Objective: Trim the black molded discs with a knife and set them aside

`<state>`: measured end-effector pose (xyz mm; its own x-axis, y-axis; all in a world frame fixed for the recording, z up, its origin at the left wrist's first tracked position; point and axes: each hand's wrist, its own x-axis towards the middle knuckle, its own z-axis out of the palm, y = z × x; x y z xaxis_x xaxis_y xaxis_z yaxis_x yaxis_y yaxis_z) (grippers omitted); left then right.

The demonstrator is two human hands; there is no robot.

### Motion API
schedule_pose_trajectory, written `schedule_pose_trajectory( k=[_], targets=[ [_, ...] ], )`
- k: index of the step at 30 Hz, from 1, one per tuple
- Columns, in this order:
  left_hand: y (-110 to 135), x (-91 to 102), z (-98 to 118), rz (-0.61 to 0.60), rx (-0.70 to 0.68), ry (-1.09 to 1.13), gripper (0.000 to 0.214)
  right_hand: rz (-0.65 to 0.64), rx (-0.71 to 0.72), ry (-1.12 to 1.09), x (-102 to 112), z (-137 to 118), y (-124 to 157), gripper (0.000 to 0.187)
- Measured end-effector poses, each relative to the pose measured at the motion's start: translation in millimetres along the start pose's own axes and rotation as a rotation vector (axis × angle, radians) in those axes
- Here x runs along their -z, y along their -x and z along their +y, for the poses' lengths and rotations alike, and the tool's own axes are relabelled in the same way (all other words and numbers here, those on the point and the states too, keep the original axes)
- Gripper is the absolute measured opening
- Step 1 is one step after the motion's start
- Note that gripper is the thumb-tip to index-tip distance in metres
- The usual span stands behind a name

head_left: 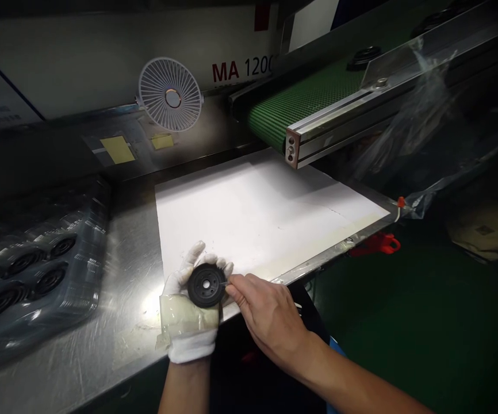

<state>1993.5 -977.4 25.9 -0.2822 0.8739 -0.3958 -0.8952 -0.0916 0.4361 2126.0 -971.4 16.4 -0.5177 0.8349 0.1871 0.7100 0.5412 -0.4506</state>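
My left hand (188, 313) wears a white glove and holds a round black plastic part (206, 284) with a centre hole, fingers curled round its rim. My bare right hand (266, 316) is pinched at the part's right edge, gripping a thin small tool or sliver (225, 283) that I cannot make out. Both hands hover over the front edge of the metal table (132, 241), just below a white sheet (257, 213).
A clear plastic tray (37, 270) holding several black round parts sits at left. A green conveyor belt (309, 98) carrying another black part (363, 57) slopes down at the back right. A small white fan (170, 95) stands behind. Red-handled tool (376, 244) hangs at the table's right edge.
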Motion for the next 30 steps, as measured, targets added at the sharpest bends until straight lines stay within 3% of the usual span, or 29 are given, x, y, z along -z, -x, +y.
schedule_pose_trajectory(
  k=[6,11,13,16,18,25,30],
  targets=[
    [-7,-5.5,-5,0.08,-0.114,0.036,0.013,-0.02,-0.005,0.024,-4,-4,2,0.025],
    [-9,-4.3,-9,0.136,-0.238,0.04,0.015,-0.022,0.019,0.023,-10,-12,5,0.025],
    [-7,-2.2,-7,0.116,-0.207,0.019,0.021,-0.029,0.021,0.023,-9,-11,5,0.025],
    [-3,-0.4,-2,0.031,-0.014,-0.043,0.035,-0.025,0.014,0.013,-6,-6,5,0.027],
    [-2,-1.2,0,0.013,0.027,-0.06,0.038,-0.012,-0.004,0.003,-4,-3,5,0.028],
    [-7,-7.4,-8,0.105,-0.118,0.04,0.01,-0.012,0.001,0.004,-8,-8,8,0.025],
    [-6,-1.5,-5,0.058,-0.153,0.003,0.02,-0.024,0.017,0.001,-8,-12,7,0.025]
  ],
)
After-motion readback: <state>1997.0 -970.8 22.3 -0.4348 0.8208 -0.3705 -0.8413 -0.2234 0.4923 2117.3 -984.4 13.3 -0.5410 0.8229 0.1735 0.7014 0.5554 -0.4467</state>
